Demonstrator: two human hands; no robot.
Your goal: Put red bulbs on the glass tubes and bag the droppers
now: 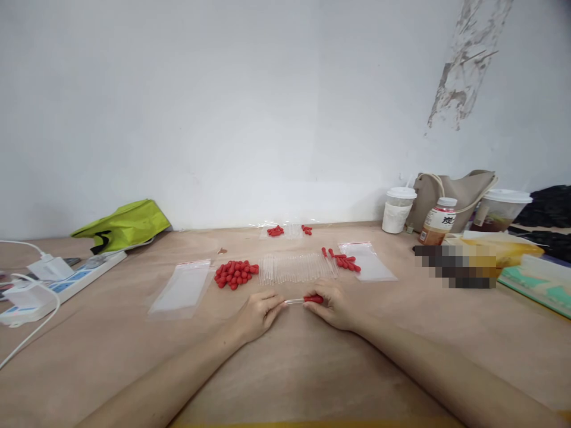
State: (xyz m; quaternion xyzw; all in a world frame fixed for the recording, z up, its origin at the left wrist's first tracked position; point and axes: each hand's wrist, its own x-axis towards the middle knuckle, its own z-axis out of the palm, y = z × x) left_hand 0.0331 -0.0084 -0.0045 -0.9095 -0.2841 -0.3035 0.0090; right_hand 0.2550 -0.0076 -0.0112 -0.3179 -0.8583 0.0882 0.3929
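Between my hands lies a clear dropper tube (294, 301), roughly level above the table. My left hand (262, 310) pinches its left end. At the other end, my right hand (332, 306) grips a red rubber bulb (313, 299), which appears to be on the tube's end. Just beyond my hands is a row of clear glass tubes (297, 268) laid side by side. A pile of red rubber bulbs (234, 273) sits left of that row. To its right, several droppers with red bulbs (345, 261) lie partly over a clear zip bag (371, 263).
Another zip bag (181, 288) lies at left, near a power strip (66, 291) with cables and a green bag (127, 224). By the wall is a packet of bulbs and tubes (288, 230). At right stand a cup (398, 211), a bottle (439, 223) and a grey handbag (468, 184).
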